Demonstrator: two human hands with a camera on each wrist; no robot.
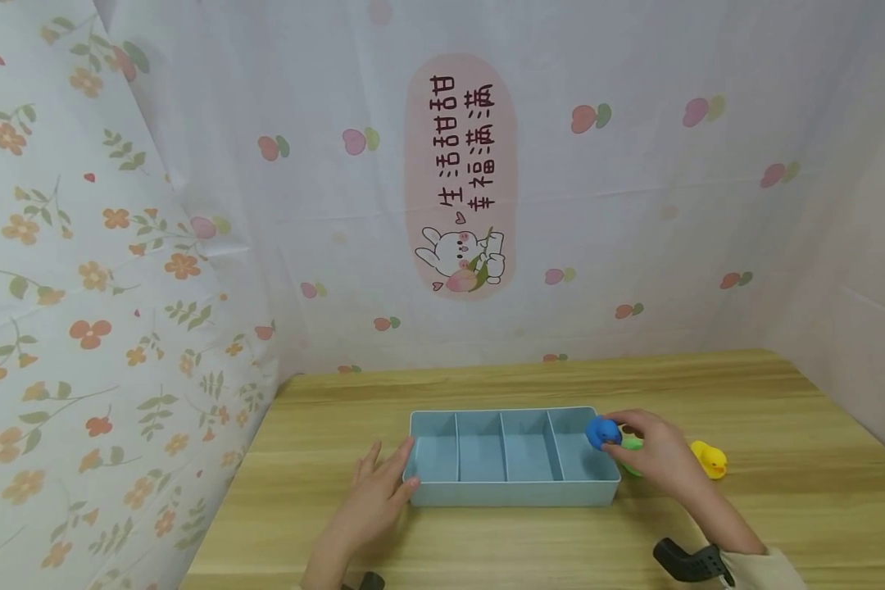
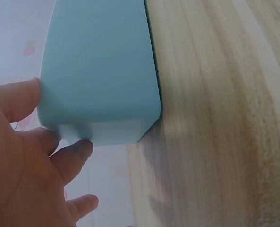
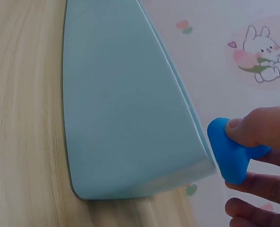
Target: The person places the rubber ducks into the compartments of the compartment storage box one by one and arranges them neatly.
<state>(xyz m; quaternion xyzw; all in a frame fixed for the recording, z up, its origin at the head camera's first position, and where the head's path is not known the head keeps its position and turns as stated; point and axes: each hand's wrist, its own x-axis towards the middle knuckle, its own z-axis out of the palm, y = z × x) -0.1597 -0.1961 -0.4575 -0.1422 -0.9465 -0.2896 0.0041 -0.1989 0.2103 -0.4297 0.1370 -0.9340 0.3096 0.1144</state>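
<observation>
A light blue box (image 1: 512, 494) with several compartments stands on the table. At its left end my left hand (image 1: 372, 500) touches the wall and rim with fairly straight, spread fingers; the left wrist view shows the fingertips (image 2: 85, 146) against that end. My right hand (image 1: 660, 451) pinches a blue rubber duck (image 1: 602, 432) between thumb and fingers at the rim of the rightmost compartment. In the right wrist view the blue duck (image 3: 229, 151) is beside the box's upper edge. A green toy (image 1: 632, 455), partly hidden by the right hand, and a yellow rubber duck (image 1: 710, 460) lie to the right.
The wooden table (image 1: 524, 549) ends at a cloth backdrop (image 1: 324, 246) behind the box. A flowered cloth (image 1: 103, 369) hangs along the left side. Dark straps with mounts (image 1: 689, 562) sit at the wrists.
</observation>
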